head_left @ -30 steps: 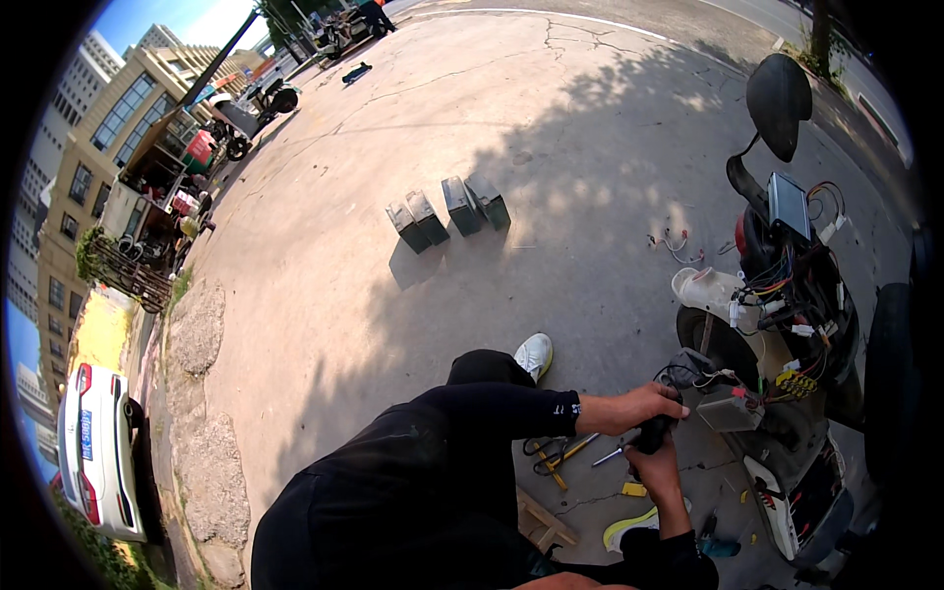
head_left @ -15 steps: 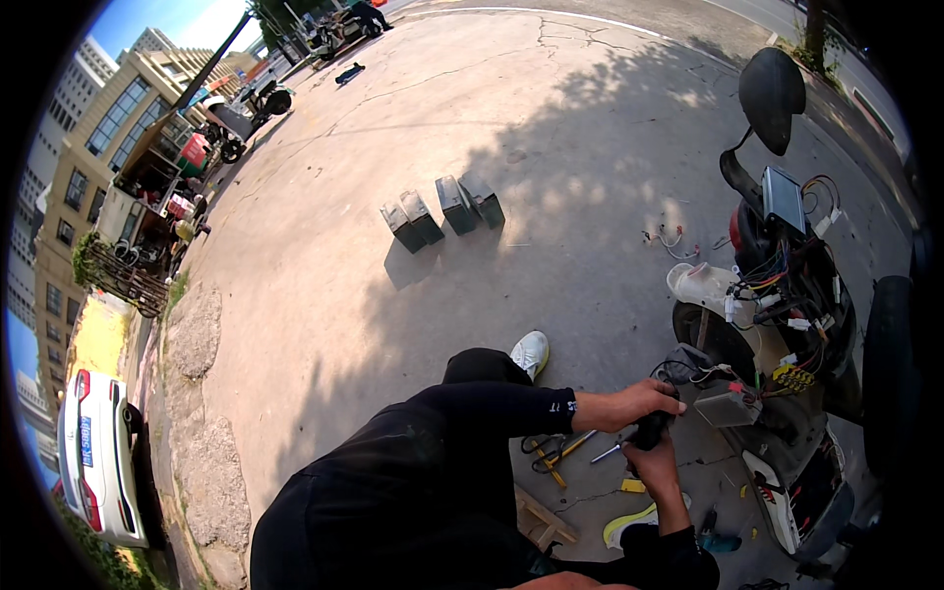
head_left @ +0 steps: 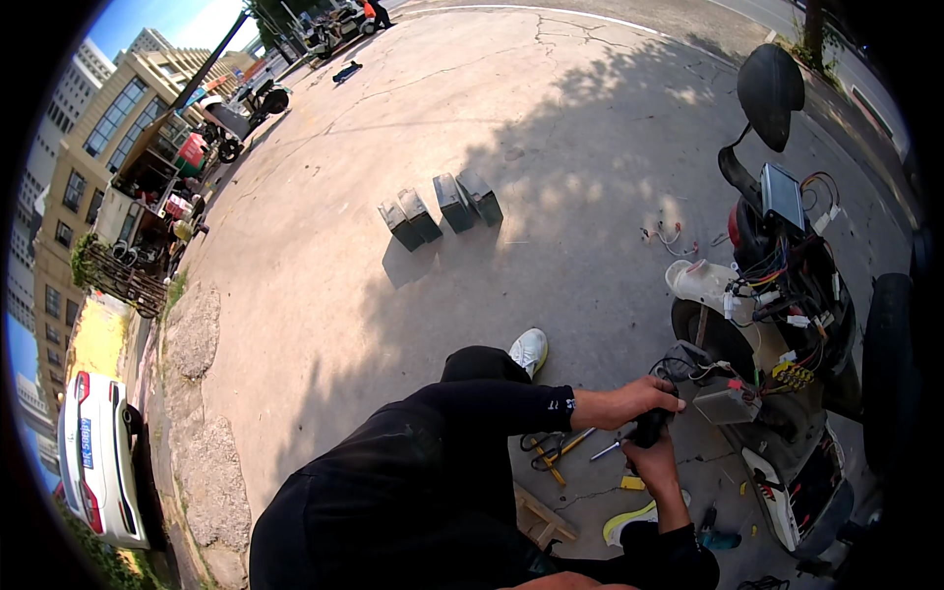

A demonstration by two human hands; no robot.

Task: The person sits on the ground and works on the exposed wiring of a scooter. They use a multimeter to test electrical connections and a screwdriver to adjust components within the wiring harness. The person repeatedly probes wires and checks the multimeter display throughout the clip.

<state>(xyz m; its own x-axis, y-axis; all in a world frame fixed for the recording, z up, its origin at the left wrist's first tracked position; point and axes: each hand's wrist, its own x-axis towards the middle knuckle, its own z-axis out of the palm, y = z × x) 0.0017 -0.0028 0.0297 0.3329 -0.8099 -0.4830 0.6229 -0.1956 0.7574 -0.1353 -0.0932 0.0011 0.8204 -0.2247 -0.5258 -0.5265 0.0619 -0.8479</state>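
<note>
My left hand [head_left: 634, 401] and my right hand [head_left: 646, 457] are closed around a black object [head_left: 651, 427], its details partly hidden by my fingers. A silver shaft [head_left: 605, 451] shows just left of my right hand; whether I hold it is unclear. Beside them, wires lead to a grey metal box [head_left: 728, 401] on a partly dismantled scooter [head_left: 757, 246] with exposed colored connectors and a small display [head_left: 782, 195]. Below lie yellow-handled tools [head_left: 560, 457], a yellow piece [head_left: 631, 483] and a teal power tool [head_left: 718, 537].
Several dark battery blocks [head_left: 453, 205] stand on the concrete [head_left: 295, 246] ahead. A wooden piece [head_left: 541, 516] is by my feet. At left are a white car [head_left: 103, 457], parked scooters [head_left: 231, 123] and clutter. A person [head_left: 379, 12] is far off.
The view has shifted slightly, so the scene sits a little differently. My hands keep nearly the same grip and position. The distant person's posture differs.
</note>
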